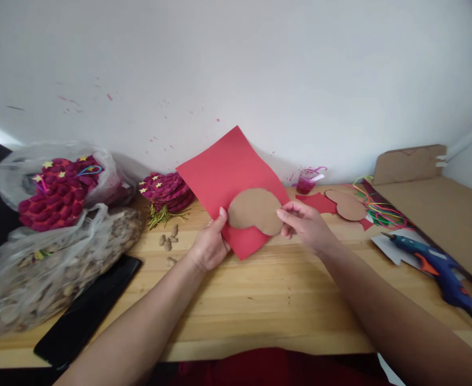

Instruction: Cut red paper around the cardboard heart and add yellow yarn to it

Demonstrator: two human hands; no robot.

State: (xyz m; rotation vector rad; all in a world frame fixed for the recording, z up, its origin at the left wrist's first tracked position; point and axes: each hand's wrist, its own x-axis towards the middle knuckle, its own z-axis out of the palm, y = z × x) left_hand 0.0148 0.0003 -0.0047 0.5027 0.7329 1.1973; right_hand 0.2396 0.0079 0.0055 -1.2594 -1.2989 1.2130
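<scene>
Two bare forearms [139,321] [384,305] reach in from the bottom edge, above one strip of dark red cloth [268,367]. Ahead of them, raised over the middle of the wooden table [260,316], are one red sheet [236,171] and one brown heart-like cutout [254,212] lying against its lower part. The left hand [211,244] grips the sheet's lower left edge, thumb on top beside the cutout; the right hand [300,222] pinches the cutout's right end between thumb and fingers.

Two clear plastic bags stand on the left. The rear bag [107,161] holds magenta-covered pieces [54,198] with four visible yellow stars; how many pieces, I cannot tell. The front bag [95,230] is full of peanuts, too many to count. Just beside it lie one black flat object [87,311] and about five loose peanuts [168,245]. One stack of magenta pieces [167,193] sits near the wall.

On the right, one small clear cup [306,183] holds something magenta, with a white-ended item at its rim. Near it are red cut pieces [318,202], two overlapping brown shapes [352,206], a bundle of coloured cords [384,214], one blue glue gun [440,268] and one open cardboard box [444,214].
</scene>
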